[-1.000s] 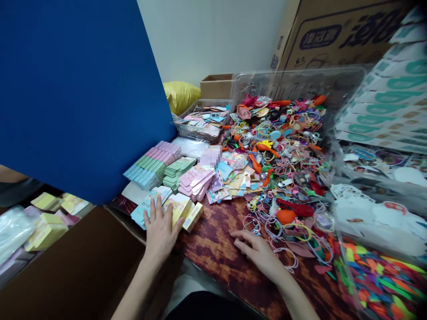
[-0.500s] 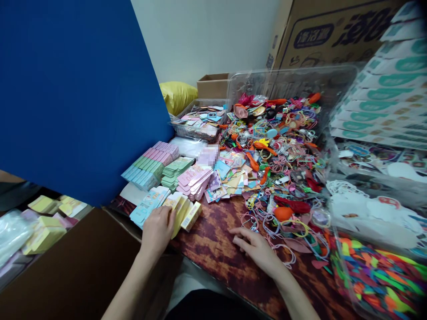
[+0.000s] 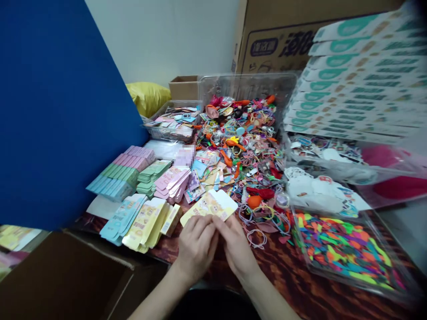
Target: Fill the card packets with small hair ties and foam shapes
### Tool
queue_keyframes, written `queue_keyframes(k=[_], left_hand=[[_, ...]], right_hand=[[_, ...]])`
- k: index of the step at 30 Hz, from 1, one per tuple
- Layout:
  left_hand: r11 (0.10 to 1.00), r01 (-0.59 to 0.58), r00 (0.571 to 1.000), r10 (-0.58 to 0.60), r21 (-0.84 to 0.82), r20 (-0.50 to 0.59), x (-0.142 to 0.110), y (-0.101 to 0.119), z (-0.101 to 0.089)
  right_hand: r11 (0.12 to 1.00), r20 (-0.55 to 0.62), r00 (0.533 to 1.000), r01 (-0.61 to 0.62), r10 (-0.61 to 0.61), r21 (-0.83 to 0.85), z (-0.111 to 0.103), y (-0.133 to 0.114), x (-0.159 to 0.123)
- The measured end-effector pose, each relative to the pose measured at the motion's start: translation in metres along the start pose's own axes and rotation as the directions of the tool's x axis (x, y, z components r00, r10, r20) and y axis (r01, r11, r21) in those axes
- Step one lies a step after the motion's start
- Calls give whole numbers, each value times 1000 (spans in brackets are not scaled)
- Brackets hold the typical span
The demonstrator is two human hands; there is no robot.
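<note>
We see the left hand (image 3: 198,240) and right hand (image 3: 235,242), fingers pinching a yellow carton (image 3: 209,206) right of the yellow stack (image 3: 145,222). Looks unfolded (our judgement). Formed: yellow box (image 3: 171,220) right beside that stack. Unformed: the stack itself, apparently.

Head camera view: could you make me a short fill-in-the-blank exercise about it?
The left hand and right hand hold one flattened carton, mainly ____ in color. The large panel at far left is colored ____. The carton stack directly left of the pink cartons is ____.
Missing words: yellow; blue; green.
</note>
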State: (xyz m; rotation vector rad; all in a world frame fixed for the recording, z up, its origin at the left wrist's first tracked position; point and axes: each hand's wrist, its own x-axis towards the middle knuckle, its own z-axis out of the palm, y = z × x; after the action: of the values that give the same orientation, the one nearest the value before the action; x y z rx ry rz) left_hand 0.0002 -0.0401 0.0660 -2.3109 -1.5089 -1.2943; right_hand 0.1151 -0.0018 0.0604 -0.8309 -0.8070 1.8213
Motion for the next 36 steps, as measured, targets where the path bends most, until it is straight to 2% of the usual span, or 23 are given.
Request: queue_keyframes(k=[2,3,4,5,6,7,8,9,10,11,12,13,15,17,19,20,22,24,26,28,31,33,36], left_hand=[[989,56,997,-48,-133,60,-4,-1,14],[968,143,988,-128,-208,82,-6,-3,16],[916,268,963,-247,-299,106,-7,-6,17],[813,416,909,-387,-406,157,-9,-9,17],[639,567,819,-508,-520,267,-10,-12,18],[399,691,704,-562,-603,434,-12,-15,19],[124,771,584,-530,-624,616,-14,-16,22],[-130,808,478,-426,-574,768,-16,-17,25],[-308,808,405,-330,-503,853,-18,-17,29],[-419,790,363,-269,-448,892,-20,-17,33],[-478,769,344,-249,-424,905,-21,-17,36],[-503,754,339,-255,-424,906,-22,-17,38],[-498,752,346,-260,-432,901,-21,-17,39],[-469,769,374,-221,-435,901,-18,-17,36],[-433,785,417,-160,-444,894,-16,-16,34],[-422,789,431,-138,-447,892,-15,-15,34],[-419,793,433,-124,-443,893,-15,-13,35],[-412,795,428,-140,-445,893,-16,-12,38],[-367,814,420,-164,-451,892,-18,-12,40],[-314,840,403,-187,-443,896,-18,-12,42],[-323,848,364,-223,-421,904,-16,-11,44],[-340,836,357,-259,-430,898,-14,-10,45],[-265,837,403,-296,-479,866,-14,-10,50]], right_hand=[[999,-177,984,17,-10,34,-15,-1,7],[1000,-208,978,12,-7,23,-24,-2,8],[1000,-203,979,0,-1,-5,-33,-3,9],[999,-175,985,-16,8,-42,-41,-4,8],[996,-128,992,-33,21,-87,-47,-5,6],[990,-73,997,-45,35,-137,-51,-5,4],[979,-23,999,-46,42,-199,-53,-3,2],[959,8,999,-27,31,-281,-55,-1,0],[923,18,1000,12,-6,-385,-55,2,-1],[862,15,998,66,-68,-502,-56,6,-1],[778,6,988,124,-152,-616,-57,9,-1],[678,8,969,178,-246,-713,-58,11,-1],[478,72,913,276,-402,-834,-61,12,-1],[329,194,868,368,-457,-870,-63,8,-3],[252,300,845,439,-443,-862,-63,1,-6],[249,327,843,457,-428,-854,-62,-2,-7],[296,326,859,455,-395,-840,-59,-9,-8],[380,279,889,415,-363,-827,-57,-15,-8],[469,237,915,374,-326,-800,-57,-21,-6],[543,226,933,349,-280,-764,-59,-27,-5],[651,208,954,300,-217,-697,-64,-31,-6],[684,178,963,269,-203,-678,-66,-30,-8],[653,148,970,241,-195,-718,-68,-28,-11]])
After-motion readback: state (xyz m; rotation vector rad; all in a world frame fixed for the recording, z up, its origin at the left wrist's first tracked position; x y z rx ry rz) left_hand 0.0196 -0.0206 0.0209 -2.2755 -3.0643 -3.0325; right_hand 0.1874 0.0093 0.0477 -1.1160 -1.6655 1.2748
